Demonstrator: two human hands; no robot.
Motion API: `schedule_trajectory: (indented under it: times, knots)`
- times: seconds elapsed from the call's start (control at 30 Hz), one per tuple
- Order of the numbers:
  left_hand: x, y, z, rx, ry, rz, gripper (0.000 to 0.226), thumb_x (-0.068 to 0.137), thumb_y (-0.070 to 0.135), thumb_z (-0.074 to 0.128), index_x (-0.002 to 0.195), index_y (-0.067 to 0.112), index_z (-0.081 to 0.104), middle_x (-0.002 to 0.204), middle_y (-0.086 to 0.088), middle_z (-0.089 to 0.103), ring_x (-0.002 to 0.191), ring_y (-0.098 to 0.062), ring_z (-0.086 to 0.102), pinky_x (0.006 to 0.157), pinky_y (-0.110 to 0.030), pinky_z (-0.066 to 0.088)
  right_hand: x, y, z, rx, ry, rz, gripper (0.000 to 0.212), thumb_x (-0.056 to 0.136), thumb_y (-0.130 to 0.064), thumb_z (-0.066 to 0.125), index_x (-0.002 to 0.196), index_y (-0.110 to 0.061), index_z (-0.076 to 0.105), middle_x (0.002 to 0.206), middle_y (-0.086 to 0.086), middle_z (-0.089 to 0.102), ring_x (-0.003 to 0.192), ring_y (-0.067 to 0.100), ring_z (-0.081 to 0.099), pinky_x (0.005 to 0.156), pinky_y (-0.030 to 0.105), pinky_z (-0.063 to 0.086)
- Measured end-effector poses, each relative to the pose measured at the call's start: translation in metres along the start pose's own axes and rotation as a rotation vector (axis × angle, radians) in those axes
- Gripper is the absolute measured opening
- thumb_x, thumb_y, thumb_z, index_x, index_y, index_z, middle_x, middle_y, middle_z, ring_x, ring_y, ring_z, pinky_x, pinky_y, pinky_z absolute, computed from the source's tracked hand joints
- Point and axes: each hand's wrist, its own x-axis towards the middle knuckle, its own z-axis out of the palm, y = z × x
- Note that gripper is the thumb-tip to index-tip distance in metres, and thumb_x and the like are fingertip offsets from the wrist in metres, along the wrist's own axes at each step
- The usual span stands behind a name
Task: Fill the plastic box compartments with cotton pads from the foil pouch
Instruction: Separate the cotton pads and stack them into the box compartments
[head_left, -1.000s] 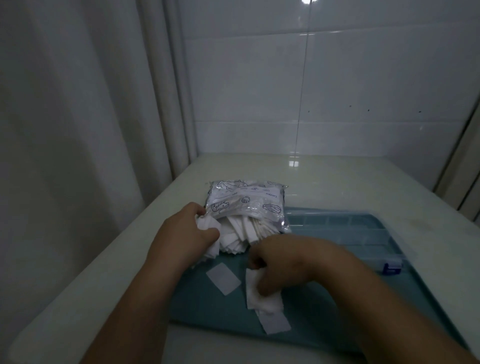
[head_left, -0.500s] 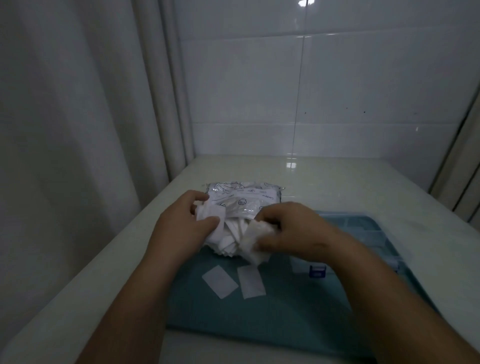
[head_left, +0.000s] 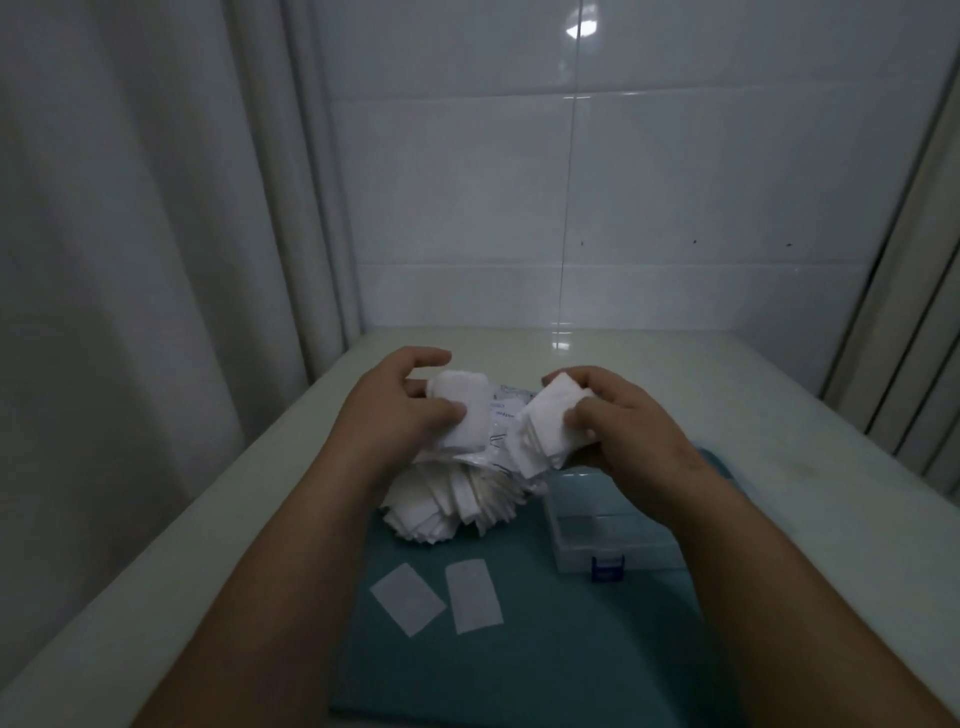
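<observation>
Pale counter (head_left: 727, 374); left hand (head_left: 395, 410) grips bunched cotton pads (head_left: 460, 410); right hand (head_left: 628, 431) pinches a square white stack (head_left: 545, 421).

This looks like a tiled corner of a home, likely a bathroom or wash area. Glossy white wall tiles (head_left: 675, 182) throw back a ceiling light, and a pale curtain (head_left: 130, 234) hangs along the countertop's left edge. The smooth, light countertop (head_left: 779, 415) meets the tiles at its far edge. A teal cloth (head_left: 545, 649) near the front edge carries cotton pads (head_left: 441, 499).
</observation>
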Motion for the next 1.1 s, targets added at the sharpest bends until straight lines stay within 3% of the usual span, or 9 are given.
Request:
schedule_trajectory:
  times: [0.13, 0.27, 0.43, 0.6, 0.73, 0.9, 1.1]
  knots:
    - [0.006, 0.003, 0.016, 0.016, -0.043, 0.062, 0.049, 0.081, 0.008, 0.07, 0.12, 0.035, 0.057, 0.103, -0.001, 0.069, 0.089, -0.017, 0.068, 0.074, -0.033, 0.058, 0.003, 0.001, -0.002, 0.137, 0.054, -0.048, 0.038, 0.088, 0.007, 0.043, 0.109, -0.019, 0.06, 0.113, 0.011, 0.059, 0.1, 0.027, 0.061, 0.07, 0.03, 0.059]
    - [0.003, -0.006, 0.025, -0.013, -0.059, 0.082, 0.046, 0.081, 0.016, 0.073, 0.115, 0.04, 0.055, 0.105, -0.001, 0.07, 0.086, -0.018, 0.07, 0.067, -0.033, 0.058, 0.005, 0.006, -0.004, 0.238, 0.121, -0.096, 0.037, 0.086, 0.006, 0.058, 0.115, -0.017, 0.059, 0.1, 0.008, 0.069, 0.093, 0.028, 0.069, 0.071, 0.033, 0.058]
    - [-0.002, -0.018, 0.024, -0.033, -0.076, 0.046, 0.046, 0.071, 0.023, 0.081, 0.105, 0.035, 0.053, 0.103, 0.001, 0.07, 0.09, -0.017, 0.069, 0.069, -0.033, 0.056, 0.007, 0.009, -0.003, 0.212, 0.13, -0.124, 0.029, 0.084, 0.0, 0.065, 0.11, -0.015, 0.062, 0.096, 0.007, 0.074, 0.092, 0.026, 0.071, 0.079, 0.037, 0.059]
    - [-0.007, -0.019, 0.022, -0.007, -0.081, 0.044, 0.029, 0.076, 0.022, 0.078, 0.096, 0.026, 0.058, 0.085, 0.003, 0.075, 0.077, -0.011, 0.071, 0.054, -0.014, 0.046, 0.005, 0.01, 0.0, 0.154, 0.074, -0.156, 0.027, 0.086, -0.001, 0.065, 0.108, -0.015, 0.067, 0.101, 0.003, 0.073, 0.094, 0.02, 0.07, 0.077, 0.03, 0.058]
    - [-0.01, -0.017, 0.024, -0.016, -0.126, 0.056, 0.026, 0.08, 0.015, 0.074, 0.098, 0.026, 0.058, 0.088, 0.003, 0.075, 0.076, -0.006, 0.071, 0.055, -0.011, 0.047, 0.004, 0.008, 0.0, 0.124, 0.084, -0.193, 0.029, 0.083, 0.0, 0.068, 0.106, -0.017, 0.068, 0.098, 0.001, 0.074, 0.09, 0.017, 0.071, 0.073, 0.027, 0.058]
    - [-0.013, -0.015, 0.027, -0.068, -0.174, 0.086, 0.027, 0.083, 0.006, 0.067, 0.104, 0.023, 0.06, 0.087, 0.002, 0.075, 0.077, -0.007, 0.071, 0.061, -0.015, 0.051, 0.002, 0.007, 0.002, 0.033, 0.128, -0.249, 0.028, 0.082, -0.007, 0.071, 0.103, -0.024, 0.067, 0.098, -0.004, 0.073, 0.089, 0.01, 0.07, 0.071, 0.022, 0.056]
    - [-0.011, -0.015, 0.024, -0.272, -0.324, -0.025, 0.045, 0.074, 0.012, 0.069, 0.116, 0.025, 0.057, 0.099, -0.005, 0.075, 0.091, -0.024, 0.072, 0.075, -0.034, 0.055, 0.003, 0.01, 0.004, 0.001, 0.173, -0.258, 0.03, 0.082, -0.009, 0.071, 0.109, -0.019, 0.067, 0.102, 0.0, 0.071, 0.093, 0.013, 0.069, 0.08, 0.028, 0.058]
